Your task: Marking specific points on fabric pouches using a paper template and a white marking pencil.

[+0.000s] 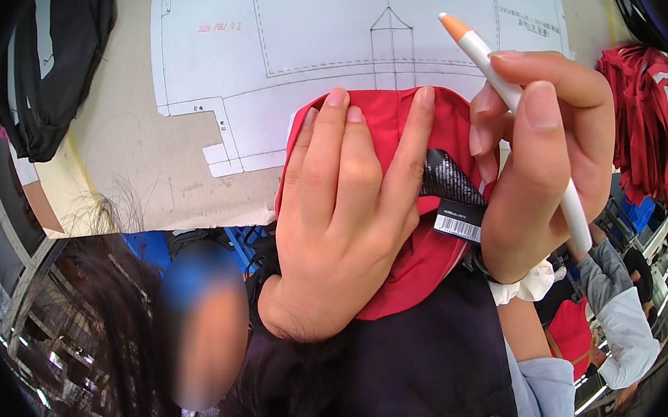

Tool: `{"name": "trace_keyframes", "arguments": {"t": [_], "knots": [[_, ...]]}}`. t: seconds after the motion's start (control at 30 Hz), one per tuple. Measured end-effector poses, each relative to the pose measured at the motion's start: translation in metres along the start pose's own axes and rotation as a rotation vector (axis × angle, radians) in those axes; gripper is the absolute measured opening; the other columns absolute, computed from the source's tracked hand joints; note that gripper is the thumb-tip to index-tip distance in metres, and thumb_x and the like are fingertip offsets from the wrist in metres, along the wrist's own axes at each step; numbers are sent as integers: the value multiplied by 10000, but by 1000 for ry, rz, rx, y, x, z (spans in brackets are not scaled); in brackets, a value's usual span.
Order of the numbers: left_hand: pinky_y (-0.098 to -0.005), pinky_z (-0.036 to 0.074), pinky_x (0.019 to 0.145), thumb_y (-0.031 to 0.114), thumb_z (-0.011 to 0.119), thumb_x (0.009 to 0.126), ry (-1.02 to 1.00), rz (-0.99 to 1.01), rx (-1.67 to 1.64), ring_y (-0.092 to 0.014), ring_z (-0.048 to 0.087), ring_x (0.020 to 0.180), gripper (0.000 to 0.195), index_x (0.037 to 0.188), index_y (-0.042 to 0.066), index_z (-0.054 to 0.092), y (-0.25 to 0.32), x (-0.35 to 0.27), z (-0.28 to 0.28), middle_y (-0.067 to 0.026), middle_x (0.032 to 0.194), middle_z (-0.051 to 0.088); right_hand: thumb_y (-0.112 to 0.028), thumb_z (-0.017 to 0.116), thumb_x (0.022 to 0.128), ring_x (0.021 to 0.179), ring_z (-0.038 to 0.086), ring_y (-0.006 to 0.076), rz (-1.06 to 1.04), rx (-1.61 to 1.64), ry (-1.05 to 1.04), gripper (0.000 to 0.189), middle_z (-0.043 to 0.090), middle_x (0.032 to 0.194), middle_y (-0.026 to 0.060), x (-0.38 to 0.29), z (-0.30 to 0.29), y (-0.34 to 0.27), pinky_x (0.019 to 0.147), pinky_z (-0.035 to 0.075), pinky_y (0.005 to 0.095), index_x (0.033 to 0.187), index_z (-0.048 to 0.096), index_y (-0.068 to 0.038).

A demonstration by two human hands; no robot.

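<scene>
My left hand (346,198) lies flat on a piece of red fabric (383,118), fingers spread, pressing its upper edge over a white paper pattern sheet (324,37) with drawn solid and dashed lines. In my right hand (551,143) is a white marking pen (479,56) with an orange tip section. The pen's tip points up and left, raised above the sheet. Fingers of that hand are beside the fabric's right edge. A shiny black textured strip (451,176) and a black tag (458,221) with a barcode show on the red piece between my hands.
Black fabric pieces (58,46) lie at the left of the worktable (140,134). A stack of red fabric pieces (643,127) hangs over the right side. Below the table edge are blue bins (151,248). Another person (625,325) is at the far right.
</scene>
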State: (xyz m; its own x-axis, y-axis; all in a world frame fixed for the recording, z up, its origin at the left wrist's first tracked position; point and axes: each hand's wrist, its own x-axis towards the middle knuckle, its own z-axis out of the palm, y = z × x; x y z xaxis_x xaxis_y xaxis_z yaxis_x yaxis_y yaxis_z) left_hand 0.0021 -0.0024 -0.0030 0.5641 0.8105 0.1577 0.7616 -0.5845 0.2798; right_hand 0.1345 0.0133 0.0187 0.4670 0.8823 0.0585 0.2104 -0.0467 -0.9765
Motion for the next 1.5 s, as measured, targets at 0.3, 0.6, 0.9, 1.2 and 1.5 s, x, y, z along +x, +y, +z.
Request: {"name": "trace_keyframes", "arguments": {"t": [0.3,0.6,0.9,1.2,1.5], "knots": [[-465,488,955,102,751,753,-3,-9,-45,-399,518,1192,348,1095,75,694,1,-2,0,-182,1211,481,-335,466,1025,505,456,42,99,-121,-138,479,629,664,69,5,0,-1,464,344,182,724,626,0],[-430,524,920,35,700,720,87,12,19,-375,553,1149,428,1136,132,708,1,-1,9,-168,1169,498,-101,627,914,422,432,36,25,-85,-57,304,629,579,62,5,-1,16,407,345,201,628,603,-2],[-424,522,924,44,712,731,91,1,5,-374,551,1148,411,1137,110,705,1,-1,9,-167,1174,489,-103,627,910,426,438,42,39,-146,-82,285,614,564,53,7,-1,18,414,344,198,648,627,9],[-419,517,924,54,712,748,98,11,-5,-375,552,1143,396,1141,100,703,1,-1,10,-171,1165,490,-107,637,907,440,457,39,-16,-93,-117,272,620,582,51,8,-2,21,420,350,194,657,635,1],[-401,509,932,40,691,742,98,15,53,-358,550,1135,445,1179,123,704,1,0,11,-161,1128,473,-156,613,941,457,486,45,-35,-56,-91,273,598,583,45,7,-1,25,423,337,179,722,659,0]]}}
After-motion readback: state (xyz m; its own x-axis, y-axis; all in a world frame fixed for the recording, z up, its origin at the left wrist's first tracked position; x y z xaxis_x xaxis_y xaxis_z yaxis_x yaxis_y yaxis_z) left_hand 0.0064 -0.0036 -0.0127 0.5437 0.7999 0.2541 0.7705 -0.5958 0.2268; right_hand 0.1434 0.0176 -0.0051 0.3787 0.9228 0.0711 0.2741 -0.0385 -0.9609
